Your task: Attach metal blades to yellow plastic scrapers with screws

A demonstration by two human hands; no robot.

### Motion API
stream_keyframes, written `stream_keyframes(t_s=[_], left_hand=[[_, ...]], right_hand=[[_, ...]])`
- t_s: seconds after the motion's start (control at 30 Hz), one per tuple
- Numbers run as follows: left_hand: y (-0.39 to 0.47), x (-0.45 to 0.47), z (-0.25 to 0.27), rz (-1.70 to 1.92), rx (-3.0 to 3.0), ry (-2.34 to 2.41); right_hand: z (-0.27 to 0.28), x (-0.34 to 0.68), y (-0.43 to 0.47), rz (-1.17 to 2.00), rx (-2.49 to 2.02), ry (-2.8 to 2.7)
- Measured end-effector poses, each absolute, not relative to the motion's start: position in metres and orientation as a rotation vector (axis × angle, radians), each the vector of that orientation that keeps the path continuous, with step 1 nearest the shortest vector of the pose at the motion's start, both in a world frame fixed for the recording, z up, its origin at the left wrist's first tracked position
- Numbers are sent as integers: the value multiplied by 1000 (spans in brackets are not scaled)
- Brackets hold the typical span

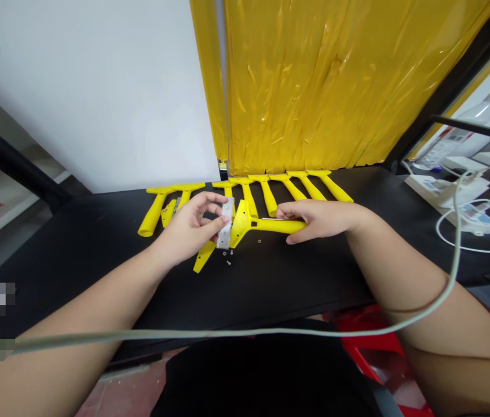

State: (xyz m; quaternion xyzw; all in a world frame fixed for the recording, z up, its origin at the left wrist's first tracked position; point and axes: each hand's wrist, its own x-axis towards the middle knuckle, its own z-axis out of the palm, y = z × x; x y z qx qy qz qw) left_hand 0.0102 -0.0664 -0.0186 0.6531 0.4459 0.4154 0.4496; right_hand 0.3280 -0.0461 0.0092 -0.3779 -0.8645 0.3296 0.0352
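My left hand (190, 227) pinches a flat grey metal plate (225, 234) between thumb and fingers, holding it upright. Just right of the plate is the wide head of a yellow scraper handle (266, 225), whose grip end is wrapped by my right hand (318, 220). Plate and head are side by side; whether they touch, I cannot tell. Below the plate, a yellow piece (204, 258) with a hole lies partly hidden. Small screws (229, 263) and tiny nuts or washers (259, 241) lie on the black table nearby.
Several yellow scraper handles (297, 188) form a row along the back of the black table (175, 304), against a white panel (132, 98) and yellow film (297, 87). A pale cable (271, 331) crosses in front of my arms. A plastic bottle (456, 136) stands at right.
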Motion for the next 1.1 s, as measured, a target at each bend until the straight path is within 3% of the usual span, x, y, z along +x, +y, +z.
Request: stream_keyframes(t_s=[0.8,1.1], left_hand=[[-75,22,-23,871,1432,1085],[-70,14,-12,1120,1285,1065]], right_hand=[[6,315,-53,1067,-972,-2614],[16,347,-43,1244,-1135,-2599]])
